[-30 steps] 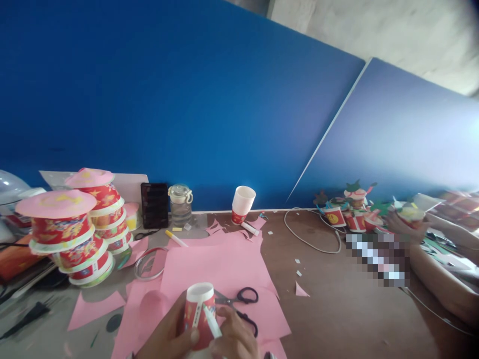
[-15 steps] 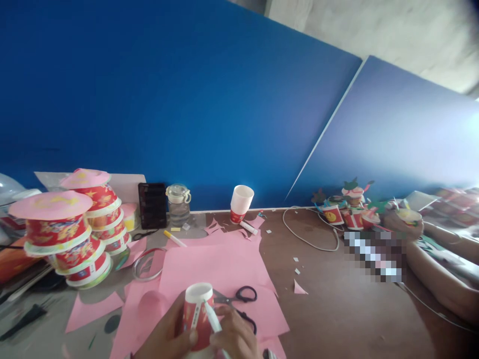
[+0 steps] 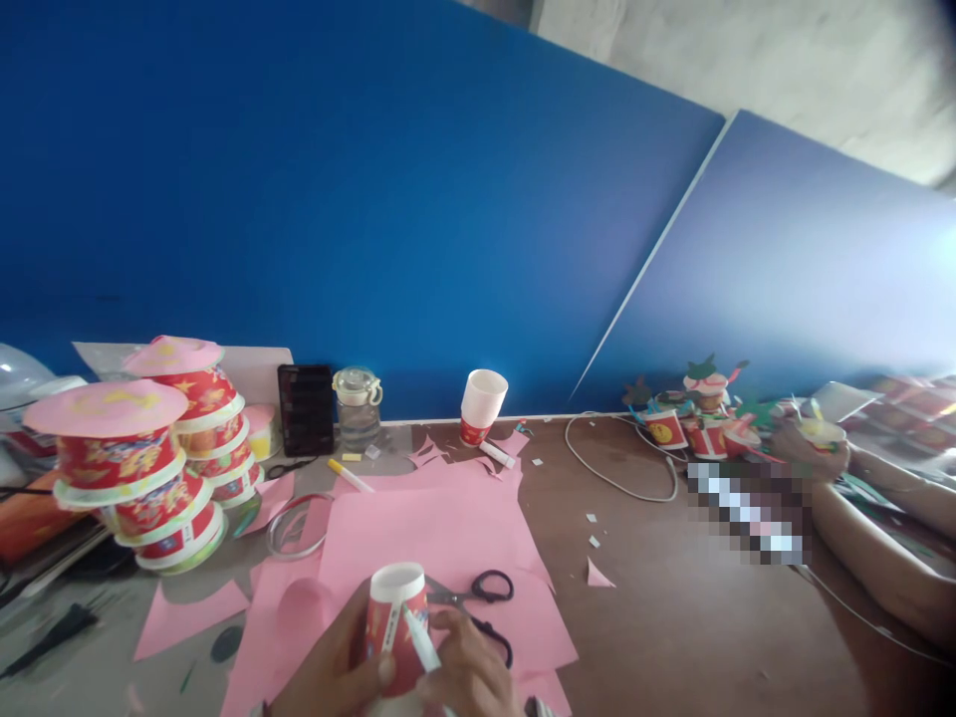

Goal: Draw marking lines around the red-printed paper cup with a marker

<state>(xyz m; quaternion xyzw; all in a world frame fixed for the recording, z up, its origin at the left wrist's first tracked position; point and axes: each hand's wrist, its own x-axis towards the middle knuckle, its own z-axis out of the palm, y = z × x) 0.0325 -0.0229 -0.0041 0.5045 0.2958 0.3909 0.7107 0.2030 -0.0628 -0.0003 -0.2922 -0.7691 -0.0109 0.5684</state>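
At the bottom edge, my left hand (image 3: 333,677) wraps around a red paper cup (image 3: 393,622) with a white rim, held bottom-up above the pink paper sheets (image 3: 433,538). My right hand (image 3: 467,677) pinches a white glue stick or marker (image 3: 422,642) and holds its tip against the cup's side. Black-handled scissors (image 3: 478,597) lie on the pink paper just right of the cup.
Stacks of red cups topped with pink discs (image 3: 134,458) stand at the left. A black phone (image 3: 305,408), a glass jar (image 3: 358,403), stacked cups (image 3: 482,403) and a white cable (image 3: 619,468) lie farther back. Another person's arm (image 3: 866,543) rests at right near decorated cups (image 3: 698,418).
My hands and the cup stay almost still; the white stick shifts slightly on the cup's side. The camera view drifts a little.
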